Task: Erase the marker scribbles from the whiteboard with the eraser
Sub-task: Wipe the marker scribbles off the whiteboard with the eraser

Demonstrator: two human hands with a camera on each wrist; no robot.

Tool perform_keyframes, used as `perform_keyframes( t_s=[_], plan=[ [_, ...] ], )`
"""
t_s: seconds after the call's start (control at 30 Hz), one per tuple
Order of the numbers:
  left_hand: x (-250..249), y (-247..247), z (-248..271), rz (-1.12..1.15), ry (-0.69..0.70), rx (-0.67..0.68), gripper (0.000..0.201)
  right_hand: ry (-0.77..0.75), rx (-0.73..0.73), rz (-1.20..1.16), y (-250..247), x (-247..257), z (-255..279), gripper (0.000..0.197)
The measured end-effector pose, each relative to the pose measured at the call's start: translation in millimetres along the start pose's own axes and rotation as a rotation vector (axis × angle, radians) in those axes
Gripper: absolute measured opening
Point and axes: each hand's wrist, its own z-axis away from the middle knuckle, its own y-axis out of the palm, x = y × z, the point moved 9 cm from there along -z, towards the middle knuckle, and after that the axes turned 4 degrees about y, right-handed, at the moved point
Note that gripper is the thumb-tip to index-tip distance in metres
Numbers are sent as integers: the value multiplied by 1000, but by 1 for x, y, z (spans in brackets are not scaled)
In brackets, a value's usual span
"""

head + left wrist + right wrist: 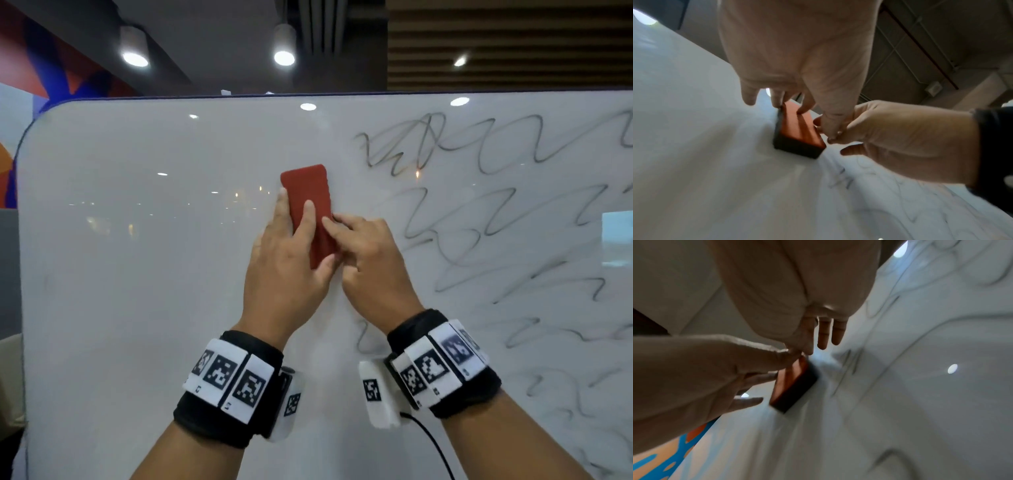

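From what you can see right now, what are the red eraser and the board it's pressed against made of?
Eraser: matte red top, probably plastic or dense foam, over a dark pad, likely felt; its edge looks soft and dull.
Whiteboard: smooth and glossy, since ceiling lights mirror in it; painted steel, melamine or glass cannot be told apart.
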Motion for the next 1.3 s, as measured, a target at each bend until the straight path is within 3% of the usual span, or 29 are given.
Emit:
perform_keyframes(
  t_s=[0.07, 0.13, 0.27, 0.4, 0.53, 0.7, 0.77, 0.9, 1.07, 1.2, 1.3],
  plan=[
    [-2, 1, -1, -19, -65, -96, 81, 4, -131, 62, -31, -12, 12, 45],
    [-5, 3, -7, 27, -130, -180, 77, 99, -221, 140, -57, -34, 32, 50],
    [-20, 10, -23, 21, -85, -211, 71, 327, -112, 331, -53, -77, 70, 90],
    [-23, 6, -46, -55, -23, -230, 71, 292, -15, 490, -40, -94, 79, 112],
    [-21, 1, -61, -138, -1, -274, 69, 290, -22, 493, -39, -98, 83, 112],
    [-19, -5, -75, -84, -30, -367, 61, 292, -30, 465, -38, -99, 84, 112],
    [-24, -7, -76, -73, 24, -392, 60, 296, -25, 457, -37, -98, 84, 112],
    [-43, -1, -72, -182, 227, -310, 58, 312, -25, 440, -36, -99, 83, 111],
    [-21, -17, -87, -142, 48, -408, 58, 312, -15, 440, -37, -98, 84, 111],
    [-42, 0, -77, -196, 238, -356, 54, 283, -26, 403, -45, -84, 70, 106],
    [-41, -1, -75, -202, 253, -349, 52, 200, -19, 415, -54, -68, 35, 103]
  ],
)
